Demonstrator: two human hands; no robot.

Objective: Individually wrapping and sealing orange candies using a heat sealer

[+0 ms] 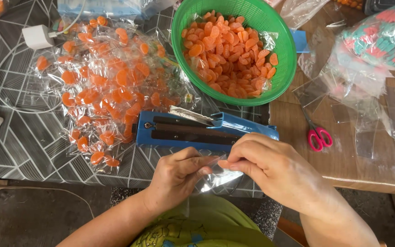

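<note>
Both hands meet at the near edge of the worktop (28, 151): left hand (179, 176) pinches a small clear bag (216, 176), right hand (270, 167) pushes 1 orange candy (223, 163) inside. Filling is underway; sealing would follow at the blue heat sealer (206, 130) just beyond. Farther off, green basket (284, 68) holds loose candies

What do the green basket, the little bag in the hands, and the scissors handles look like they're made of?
Green basket: moulded plastic, judging by its perforated mesh wall. Small bag pinched by both hands: thin clear film, glossy and crinkled, probably cellophane or similar. Scissors: pink handles look like smooth plastic; the blades probably metal.
</note>
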